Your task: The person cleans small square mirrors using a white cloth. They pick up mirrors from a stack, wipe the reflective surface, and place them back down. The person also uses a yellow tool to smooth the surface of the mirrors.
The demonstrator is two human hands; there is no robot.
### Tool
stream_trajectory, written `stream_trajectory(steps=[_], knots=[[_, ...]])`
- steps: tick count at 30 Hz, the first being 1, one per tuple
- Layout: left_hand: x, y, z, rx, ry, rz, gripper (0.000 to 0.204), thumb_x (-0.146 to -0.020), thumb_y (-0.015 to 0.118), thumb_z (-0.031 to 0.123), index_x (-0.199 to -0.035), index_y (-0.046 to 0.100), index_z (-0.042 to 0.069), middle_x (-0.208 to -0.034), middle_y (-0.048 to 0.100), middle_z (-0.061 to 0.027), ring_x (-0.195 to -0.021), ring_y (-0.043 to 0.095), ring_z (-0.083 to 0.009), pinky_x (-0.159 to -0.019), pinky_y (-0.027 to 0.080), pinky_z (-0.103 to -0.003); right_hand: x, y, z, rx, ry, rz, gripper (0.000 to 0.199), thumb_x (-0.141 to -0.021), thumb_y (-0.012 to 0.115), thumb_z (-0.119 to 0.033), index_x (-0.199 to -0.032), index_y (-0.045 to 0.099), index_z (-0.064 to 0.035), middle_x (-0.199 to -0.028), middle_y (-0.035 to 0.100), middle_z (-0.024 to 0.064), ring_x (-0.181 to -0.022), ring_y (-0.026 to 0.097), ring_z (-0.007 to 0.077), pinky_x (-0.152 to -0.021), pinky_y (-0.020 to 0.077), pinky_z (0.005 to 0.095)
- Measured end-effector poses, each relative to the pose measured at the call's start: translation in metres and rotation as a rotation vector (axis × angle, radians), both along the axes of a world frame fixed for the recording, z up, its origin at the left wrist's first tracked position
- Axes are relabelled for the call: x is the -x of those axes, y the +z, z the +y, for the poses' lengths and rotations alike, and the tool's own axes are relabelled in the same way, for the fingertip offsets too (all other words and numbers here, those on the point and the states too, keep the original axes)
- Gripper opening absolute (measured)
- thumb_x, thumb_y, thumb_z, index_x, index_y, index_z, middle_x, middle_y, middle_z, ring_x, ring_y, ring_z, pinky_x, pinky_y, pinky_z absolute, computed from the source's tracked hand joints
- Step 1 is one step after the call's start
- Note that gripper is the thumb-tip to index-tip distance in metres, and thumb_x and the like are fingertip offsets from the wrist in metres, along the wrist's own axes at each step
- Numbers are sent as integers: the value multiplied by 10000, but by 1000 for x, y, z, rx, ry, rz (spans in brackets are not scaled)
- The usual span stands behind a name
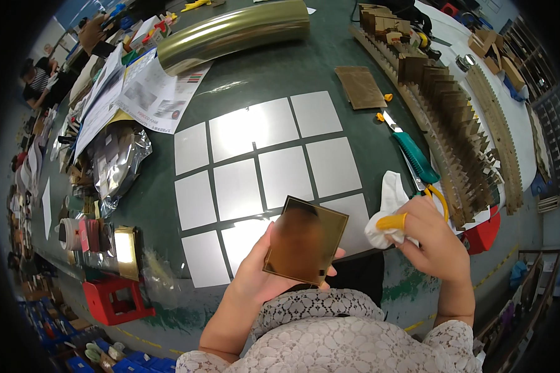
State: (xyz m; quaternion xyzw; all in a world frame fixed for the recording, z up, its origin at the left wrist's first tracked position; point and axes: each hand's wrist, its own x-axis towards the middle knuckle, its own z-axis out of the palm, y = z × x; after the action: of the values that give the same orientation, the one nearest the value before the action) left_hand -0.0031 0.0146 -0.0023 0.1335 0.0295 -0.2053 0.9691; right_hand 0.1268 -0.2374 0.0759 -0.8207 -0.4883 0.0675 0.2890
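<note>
A square, glossy bronze-tinted plate (330, 239) with a thin border line is tilted above the table's near edge. My left hand (252, 276) grips it, with fingertips showing past its right edge. To the right, my right hand (438, 242) is closed on a bunched white cloth (391, 189), apart from the plate. One of its fingers wears a yellow finger cot (392, 222). Pale square sheets (237, 189) lie in rows on the dark green table (255, 81) beyond my hands; the plate and left hand cover part of the nearest row.
A green-handled utility knife (417, 158) lies beside yellow-handled scissors (440, 202) at right. Slotted racks (454, 140) stand beyond them. A brown plate stack (361, 87) and a large gold film roll (236, 34) are farther back. Papers (158, 93) and a silvery bag (121, 158) lie left.
</note>
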Motion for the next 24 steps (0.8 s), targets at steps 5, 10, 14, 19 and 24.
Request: stream_trajectory(steps=[5,10,14,19,24], knots=[[0,-7,2,117,28,-52,714,-988,200,568,-1491,238,63,-1369,410,-341,-1097,574,-424,-848,505,-522,-14,-3,6,-91,-168,-111,210,-752,687,-4,-950,625,31,-851,545,147,-778,513,324,-705,412,371],[1,-9,4,183,55,11,718,-978,211,585,-1485,267,80,-1360,412,-346,-1069,576,-451,-841,488,-565,-25,-11,15,-148,-267,-108,161,-784,671,-2,-862,540,49,-788,464,155,-744,459,328,-666,383,388],[2,-11,7,214,67,11,731,-969,223,597,-1481,278,79,-1347,426,-346,-1068,576,-449,-839,486,-566,-29,-16,22,-175,-354,-82,173,-811,674,-28,-901,547,49,-793,469,156,-737,472,309,-650,390,360],[2,-13,8,216,66,-46,734,-972,220,590,-1497,244,77,-1391,387,-330,-1104,566,-417,-874,485,-536,-36,-27,24,-240,-458,-5,179,-863,654,-68,-950,538,36,-824,511,150,-718,488,262,-652,406,326],[0,-7,7,223,121,63,731,-970,225,599,-1477,284,76,-1344,430,-335,-1065,576,-441,-829,497,-558,-41,-33,25,-275,-519,69,187,-896,631,-97,-985,525,29,-847,551,135,-717,492,209,-664,417,307]])
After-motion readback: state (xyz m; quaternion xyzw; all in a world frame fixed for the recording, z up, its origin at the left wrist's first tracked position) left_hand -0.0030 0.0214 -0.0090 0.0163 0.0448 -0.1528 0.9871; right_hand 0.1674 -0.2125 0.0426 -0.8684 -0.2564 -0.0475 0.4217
